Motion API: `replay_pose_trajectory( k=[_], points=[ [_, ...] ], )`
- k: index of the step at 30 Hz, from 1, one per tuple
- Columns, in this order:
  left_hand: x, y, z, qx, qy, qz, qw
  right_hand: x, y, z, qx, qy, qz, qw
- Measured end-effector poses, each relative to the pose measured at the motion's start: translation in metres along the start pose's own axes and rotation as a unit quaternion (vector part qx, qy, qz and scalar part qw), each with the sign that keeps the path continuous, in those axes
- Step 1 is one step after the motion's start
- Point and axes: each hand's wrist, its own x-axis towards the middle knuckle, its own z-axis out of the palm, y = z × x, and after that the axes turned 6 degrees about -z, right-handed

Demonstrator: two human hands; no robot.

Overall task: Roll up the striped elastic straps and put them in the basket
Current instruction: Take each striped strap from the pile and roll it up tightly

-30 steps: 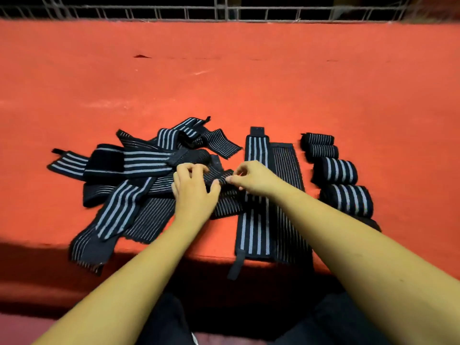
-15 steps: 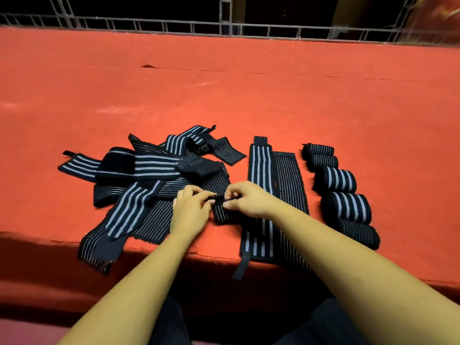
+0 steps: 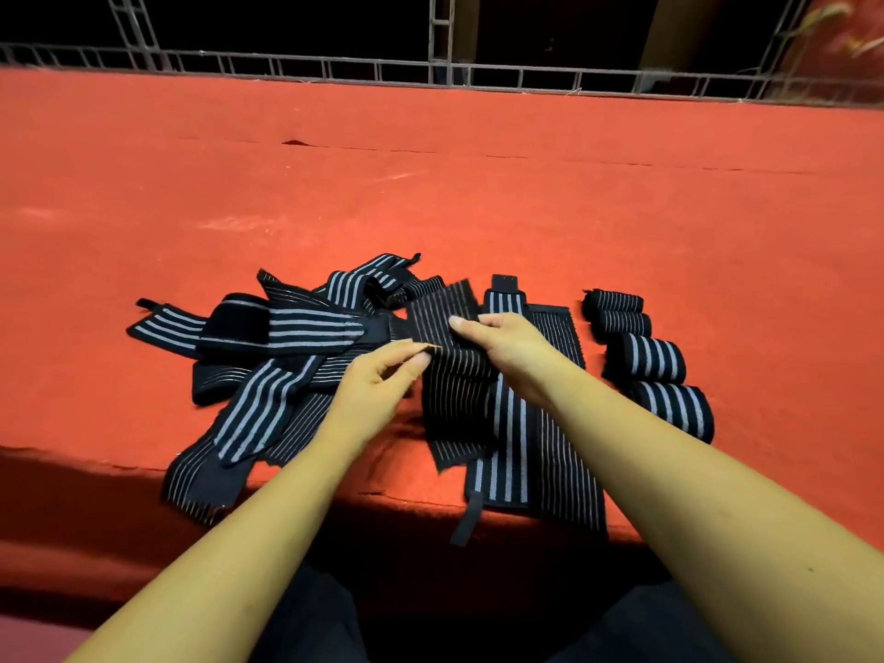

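the thin-striped strap [image 3: 454, 399], a moment ago only a bunched end between close-set fingertips, now stands drawn up and spread open, the left hand [image 3: 378, 390] pinching its edge between thumb and forefinger and the right hand [image 3: 512, 346] gripping it just beside. i judge it freed from the tangled pile [image 3: 268, 356] left of the left hand and ready for rolling, not yet begun. finished rolls [image 3: 655, 361] lie right of the right hand on the red cloth surface [image 3: 430, 184]; beyond the hands a metal railing [image 3: 430, 74] fronts darkness, and no basket shows.
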Motion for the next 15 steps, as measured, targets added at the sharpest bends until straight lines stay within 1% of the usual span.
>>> replay_pose_trajectory(
  k=[1, 2, 3, 4, 5, 6, 7, 9, 10, 12, 14, 15],
  points=[
    [0.001, 0.003, -0.001, -0.067, 0.004, -0.04, 0.997, 0.0, -0.002, 0.001, 0.051, 0.003, -0.011, 0.999],
    [0.002, 0.007, 0.0, -0.169, 0.019, -0.092, 0.981, -0.001, -0.005, 0.002, 0.099, -0.007, -0.012, 0.995],
    [0.004, 0.011, 0.0, -0.271, 0.033, -0.15, 0.95, -0.005, -0.01, 0.003, 0.134, -0.034, -0.01, 0.99],
    [0.006, 0.012, 0.0, -0.344, 0.042, -0.197, 0.917, -0.006, -0.012, 0.004, 0.147, -0.073, -0.007, 0.986],
    [0.008, 0.013, -0.001, -0.372, 0.039, -0.237, 0.897, -0.008, -0.013, 0.004, 0.14, -0.114, 0.001, 0.984],
    [0.009, 0.013, -0.001, -0.373, 0.026, -0.266, 0.888, -0.009, -0.013, 0.005, 0.121, -0.149, 0.015, 0.981],
    [0.01, 0.014, -0.001, -0.365, 0.012, -0.277, 0.889, -0.011, -0.013, 0.005, 0.097, -0.177, 0.032, 0.979],
    [0.012, 0.013, 0.001, -0.338, 0.005, -0.266, 0.903, -0.012, -0.01, 0.006, 0.066, -0.197, 0.055, 0.977],
    [0.014, 0.013, 0.002, -0.324, -0.001, -0.249, 0.913, -0.013, -0.011, 0.006, 0.063, -0.183, 0.062, 0.979],
    [0.015, 0.016, 0.004, -0.298, -0.02, -0.216, 0.929, -0.011, -0.014, 0.003, 0.081, -0.114, 0.07, 0.988],
    [0.015, 0.019, 0.005, -0.268, -0.053, -0.21, 0.939, -0.006, -0.013, -0.004, 0.059, -0.047, 0.055, 0.996],
    [0.013, 0.021, 0.004, -0.253, -0.075, -0.21, 0.941, -0.004, -0.012, -0.007, 0.045, -0.028, 0.041, 0.998]
  ],
)
